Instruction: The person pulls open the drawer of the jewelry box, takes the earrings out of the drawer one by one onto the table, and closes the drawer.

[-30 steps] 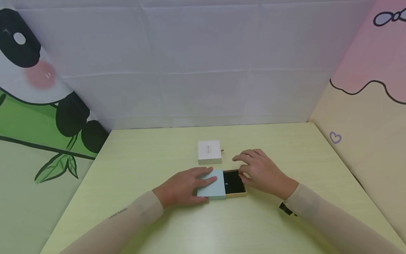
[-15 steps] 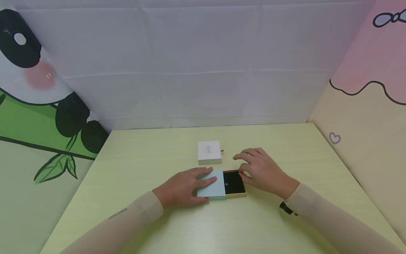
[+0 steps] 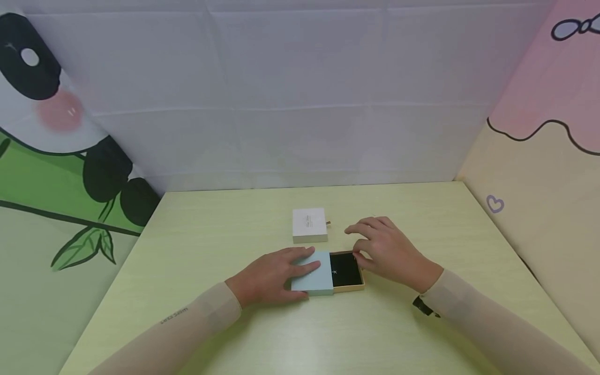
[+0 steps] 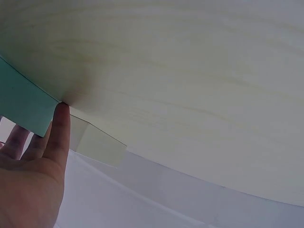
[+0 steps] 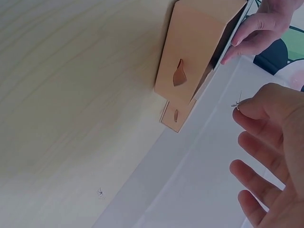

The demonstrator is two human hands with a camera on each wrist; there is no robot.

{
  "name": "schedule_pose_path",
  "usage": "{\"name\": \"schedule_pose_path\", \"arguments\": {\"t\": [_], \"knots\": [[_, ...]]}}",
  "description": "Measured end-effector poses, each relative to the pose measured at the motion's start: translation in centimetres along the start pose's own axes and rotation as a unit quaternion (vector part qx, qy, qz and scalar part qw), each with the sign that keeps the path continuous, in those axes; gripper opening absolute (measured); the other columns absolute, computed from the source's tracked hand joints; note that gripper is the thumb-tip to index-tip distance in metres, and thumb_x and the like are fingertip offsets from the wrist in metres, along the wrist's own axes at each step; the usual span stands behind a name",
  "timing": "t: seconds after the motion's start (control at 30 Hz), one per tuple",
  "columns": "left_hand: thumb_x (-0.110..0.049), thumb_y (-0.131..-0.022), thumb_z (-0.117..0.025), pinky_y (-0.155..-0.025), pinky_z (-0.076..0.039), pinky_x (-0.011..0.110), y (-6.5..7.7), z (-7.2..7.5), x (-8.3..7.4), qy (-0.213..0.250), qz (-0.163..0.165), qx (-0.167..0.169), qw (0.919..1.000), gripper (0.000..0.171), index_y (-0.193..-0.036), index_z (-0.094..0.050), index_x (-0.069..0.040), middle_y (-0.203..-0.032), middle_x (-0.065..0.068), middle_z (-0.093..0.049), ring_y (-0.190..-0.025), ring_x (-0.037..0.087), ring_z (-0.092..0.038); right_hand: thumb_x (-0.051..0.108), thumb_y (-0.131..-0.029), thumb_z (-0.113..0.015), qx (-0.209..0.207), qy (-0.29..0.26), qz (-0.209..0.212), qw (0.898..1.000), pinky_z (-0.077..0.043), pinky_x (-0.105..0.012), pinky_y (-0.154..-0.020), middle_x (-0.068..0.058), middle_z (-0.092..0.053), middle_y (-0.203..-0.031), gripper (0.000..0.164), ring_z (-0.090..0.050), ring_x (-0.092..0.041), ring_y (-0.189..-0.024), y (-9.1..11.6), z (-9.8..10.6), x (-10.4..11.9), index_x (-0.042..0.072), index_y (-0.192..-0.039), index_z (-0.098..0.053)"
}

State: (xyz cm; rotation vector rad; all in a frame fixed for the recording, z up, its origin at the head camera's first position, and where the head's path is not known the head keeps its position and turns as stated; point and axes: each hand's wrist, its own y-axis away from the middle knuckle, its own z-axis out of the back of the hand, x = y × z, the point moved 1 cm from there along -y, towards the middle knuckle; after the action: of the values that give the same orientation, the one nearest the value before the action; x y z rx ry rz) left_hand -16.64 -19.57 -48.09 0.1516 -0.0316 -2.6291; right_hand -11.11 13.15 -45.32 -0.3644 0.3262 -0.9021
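Observation:
A pale blue jewelry box (image 3: 323,281) lies on the table with its drawer (image 3: 349,288) pulled out to the right. Inside the drawer is a black pad (image 3: 346,265) bearing a tiny star-shaped piece (image 3: 335,272). My left hand (image 3: 276,271) holds the box sleeve, thumb along the near side and other fingers over its top and far edge. Just beyond the drawer's right end, my right hand (image 3: 389,255) pinches a small silvery stud earring (image 5: 236,105) with a thin pin between thumb and index finger. Its other fingers are spread loosely.
Behind the blue box stands a white box (image 3: 309,224) with a small pull tab on its right side. In the right wrist view, a tiny star-like piece (image 5: 100,192) lies on the table (image 5: 71,118). A white cloth backdrop (image 3: 300,130) rises behind.
My right hand has risen very slightly beside the drawer, still pinching the earring. The left hand and both boxes have stayed in place.

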Motion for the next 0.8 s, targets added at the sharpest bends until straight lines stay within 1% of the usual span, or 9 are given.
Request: {"name": "schedule_pose_path", "arguments": {"t": [0.53,0.8], "knots": [[-0.057,-0.11,-0.08,-0.133,-0.058,0.05,0.18,0.07,-0.01,0.006,0.002,0.006,1.0,0.078,-0.179,-0.054,-0.035,-0.19,0.004,-0.049,-0.172,0.03,-0.055,0.019,-0.093,-0.099,-0.005,0.003,-0.003,1.0,-0.066,-0.049,-0.109,-0.003,-0.087,-0.135,0.01,-0.079,-0.03,-0.129,0.22,0.3,-0.23,0.017,-0.088,-0.091],[-0.058,-0.11,-0.079,-0.132,-0.059,0.051,0.3,0.14,0.01,0.007,0.001,0.006,1.0,0.077,-0.179,-0.053,-0.035,-0.19,0.004,-0.049,-0.172,0.03,-0.055,0.021,-0.094,-0.099,0.007,0.006,-0.014,1.0,-0.066,-0.051,-0.111,-0.004,-0.086,-0.137,0.01,-0.078,-0.031,-0.13,0.47,0.44,-0.4,0.017,-0.09,-0.092]]}}
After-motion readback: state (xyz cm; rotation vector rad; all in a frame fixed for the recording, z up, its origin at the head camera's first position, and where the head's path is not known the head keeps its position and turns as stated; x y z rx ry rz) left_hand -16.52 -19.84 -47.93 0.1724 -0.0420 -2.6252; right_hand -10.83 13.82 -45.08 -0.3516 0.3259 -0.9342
